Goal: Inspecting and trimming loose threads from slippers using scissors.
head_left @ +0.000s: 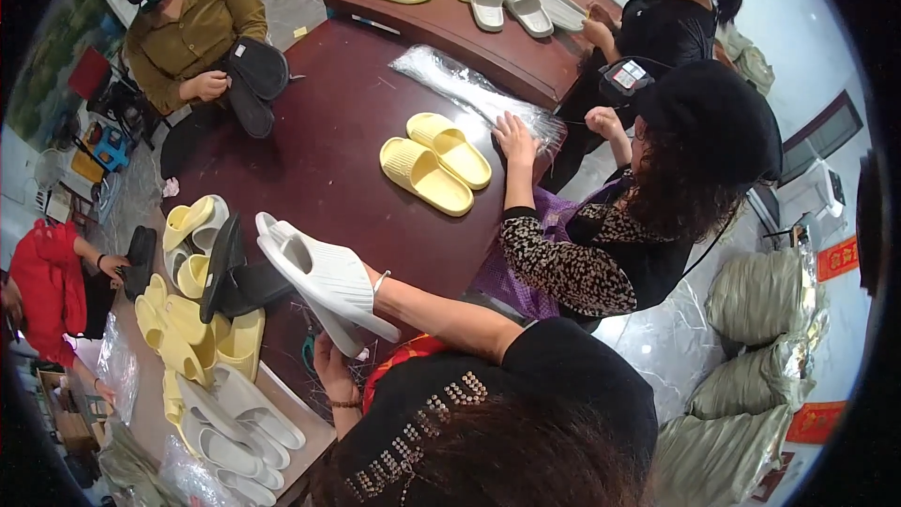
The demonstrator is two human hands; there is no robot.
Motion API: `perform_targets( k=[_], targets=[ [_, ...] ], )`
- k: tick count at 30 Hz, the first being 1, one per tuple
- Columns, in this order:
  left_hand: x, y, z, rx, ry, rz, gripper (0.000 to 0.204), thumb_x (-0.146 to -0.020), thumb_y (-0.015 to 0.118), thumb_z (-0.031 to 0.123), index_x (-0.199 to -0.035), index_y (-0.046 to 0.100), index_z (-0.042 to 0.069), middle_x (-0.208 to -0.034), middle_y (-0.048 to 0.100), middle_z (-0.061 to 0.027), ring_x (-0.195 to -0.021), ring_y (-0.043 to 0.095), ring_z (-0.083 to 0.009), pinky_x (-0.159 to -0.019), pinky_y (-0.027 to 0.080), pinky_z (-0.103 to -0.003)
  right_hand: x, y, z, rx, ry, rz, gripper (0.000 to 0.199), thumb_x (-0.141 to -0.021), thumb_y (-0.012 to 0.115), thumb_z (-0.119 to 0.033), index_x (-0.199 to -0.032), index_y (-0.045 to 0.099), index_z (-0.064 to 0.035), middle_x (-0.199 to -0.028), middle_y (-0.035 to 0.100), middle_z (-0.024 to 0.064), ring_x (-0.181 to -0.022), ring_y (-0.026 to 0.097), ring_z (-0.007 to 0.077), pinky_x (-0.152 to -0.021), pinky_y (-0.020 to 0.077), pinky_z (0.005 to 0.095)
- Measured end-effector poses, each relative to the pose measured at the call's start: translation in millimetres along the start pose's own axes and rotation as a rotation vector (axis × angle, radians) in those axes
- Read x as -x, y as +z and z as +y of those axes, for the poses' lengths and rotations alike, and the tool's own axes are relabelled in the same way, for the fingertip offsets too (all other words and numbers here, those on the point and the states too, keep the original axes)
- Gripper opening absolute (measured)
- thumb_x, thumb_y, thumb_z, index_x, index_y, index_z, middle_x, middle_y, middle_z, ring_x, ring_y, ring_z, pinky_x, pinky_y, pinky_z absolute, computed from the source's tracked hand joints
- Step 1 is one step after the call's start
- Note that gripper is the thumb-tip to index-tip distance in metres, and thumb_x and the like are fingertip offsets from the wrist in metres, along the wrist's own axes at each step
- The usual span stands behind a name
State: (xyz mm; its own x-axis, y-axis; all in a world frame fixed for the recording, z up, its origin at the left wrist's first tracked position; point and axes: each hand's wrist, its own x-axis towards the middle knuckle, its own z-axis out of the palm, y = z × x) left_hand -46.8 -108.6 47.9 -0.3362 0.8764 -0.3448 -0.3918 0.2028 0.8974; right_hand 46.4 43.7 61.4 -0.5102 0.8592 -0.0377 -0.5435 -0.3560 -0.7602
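Note:
A pair of white slide sandals (328, 268) hangs over the near left part of the table, one lying against the other. My right hand reaches into the upper slide, a pale band at its wrist; the strap hides its fingers. Below, my left hand (335, 371), with a beaded bracelet, is closed around the end of the lower white slide (340, 327). Something teal, like a scissors handle (309, 349), lies beside that hand. Just left of the white pair, a black slide (222, 268) leans against a heap of yellow slides (178, 333).
White slides (249, 413) lie at the near left. A yellow pair (436, 161) stands mid-table, by a co-worker's hand (516, 138) on clear plastic bags (460, 84). Another person at far left holds dark slides (255, 75). More slides fill the far table (375, 5); wrapped sacks (751, 376) stack right.

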Motion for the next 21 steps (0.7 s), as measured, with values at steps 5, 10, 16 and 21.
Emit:
perform_targets(
  k=[5, 10, 16, 21],
  targets=[
    [0, 3, -1, -0.009, -0.016, 0.0, 0.027, -0.08, 0.05, 0.007, -0.106, 0.047, 0.0, -0.097, 0.056, -0.0088, -0.085, 0.056, -0.0193, -0.073, 0.047, -0.031, 3, -5, -3, 0.022, 0.051, 0.007, 0.024, -0.079, 0.059, -0.012, -0.101, 0.057, -0.0051, -0.085, 0.059, -0.0012, -0.071, 0.052, 0.0053, -0.061, 0.0455, 0.0221],
    [-2, 1, -8, -0.003, -0.003, -0.008, 0.027, -0.08, 0.052, 0.008, -0.106, 0.05, 0.002, -0.095, 0.056, -0.0045, -0.079, 0.055, -0.0127, -0.064, 0.046, -0.024, 16, -1, -18, -0.048, 0.088, -0.007, 0.02, -0.079, 0.059, -0.011, -0.097, 0.059, -0.0055, -0.085, 0.059, -0.0016, -0.07, 0.051, 0.0058, -0.061, 0.045, 0.0228],
    [5, -6, -7, -0.063, -0.005, -0.043, 0.028, -0.081, 0.052, 0.008, -0.108, 0.051, 0.003, -0.095, 0.056, -0.0038, -0.08, 0.055, -0.0133, -0.063, 0.044, -0.023, 18, 7, -17, 0.185, 0.009, 0.019, 0.024, -0.078, 0.06, -0.017, -0.097, 0.059, -0.0029, -0.085, 0.059, -0.0001, -0.072, 0.052, 0.0065, -0.063, 0.0457, 0.0241],
    [8, -24, -17, 0.067, -0.091, 0.078, 0.02, -0.081, 0.052, 0.007, -0.1, 0.052, 0.002, -0.093, 0.057, -0.0059, -0.083, 0.056, -0.0151, -0.072, 0.045, -0.026, -2, 31, -38, 1.096, -0.514, 0.196, 0.033, -0.08, 0.054, -0.027, -0.1, 0.055, -0.0013, -0.09, 0.061, 0.0049, -0.08, 0.058, 0.0151, -0.071, 0.0458, 0.0286]
  ],
)
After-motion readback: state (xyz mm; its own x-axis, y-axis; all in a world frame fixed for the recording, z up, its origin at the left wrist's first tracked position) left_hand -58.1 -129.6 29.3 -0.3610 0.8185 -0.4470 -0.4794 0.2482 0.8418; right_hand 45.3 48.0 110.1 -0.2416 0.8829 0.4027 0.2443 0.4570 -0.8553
